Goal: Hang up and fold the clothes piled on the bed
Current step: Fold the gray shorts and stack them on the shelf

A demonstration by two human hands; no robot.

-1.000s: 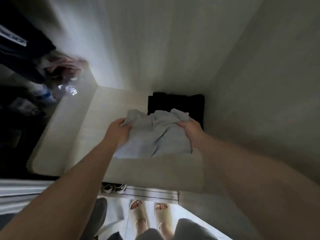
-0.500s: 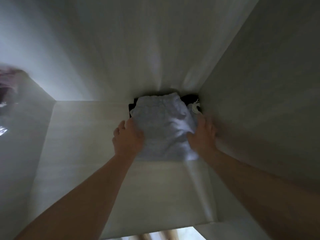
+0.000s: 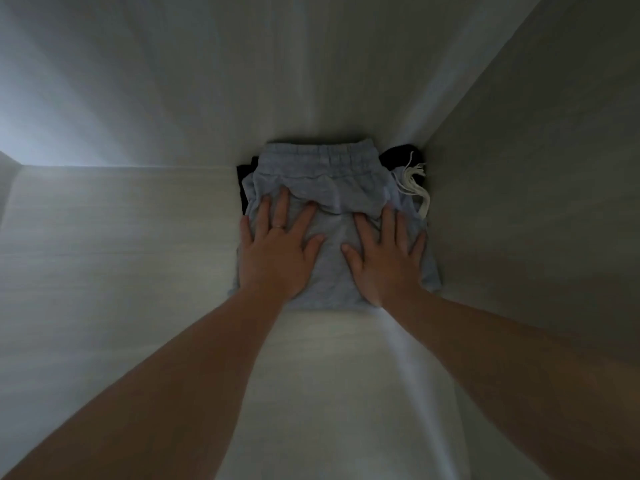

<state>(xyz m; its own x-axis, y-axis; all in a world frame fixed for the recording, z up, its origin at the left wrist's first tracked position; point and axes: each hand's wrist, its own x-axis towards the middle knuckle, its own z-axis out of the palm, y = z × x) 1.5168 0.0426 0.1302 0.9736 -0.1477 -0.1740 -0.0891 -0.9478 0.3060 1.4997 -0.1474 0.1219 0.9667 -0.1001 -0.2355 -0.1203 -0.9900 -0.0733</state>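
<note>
The left hand [image 3: 277, 251] and right hand [image 3: 384, 258] now lie flat, fingers spread, pressing where a second ago they gripped. The grey shorts [image 3: 322, 174] have moved from the shelf [image 3: 121, 237] front onto the black garment [image 3: 398, 155] in its back right corner, so this piece looks stowed. Two folded pieces, one white drawstring [image 3: 414, 181].

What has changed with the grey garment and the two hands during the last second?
The grey garment moved from the front of the shelf to the back right corner, onto the black garment. Both hands let go of its edges: the left hand and the right hand now lie flat on top of it, fingers straight. The black garment stayed in its corner.
</note>
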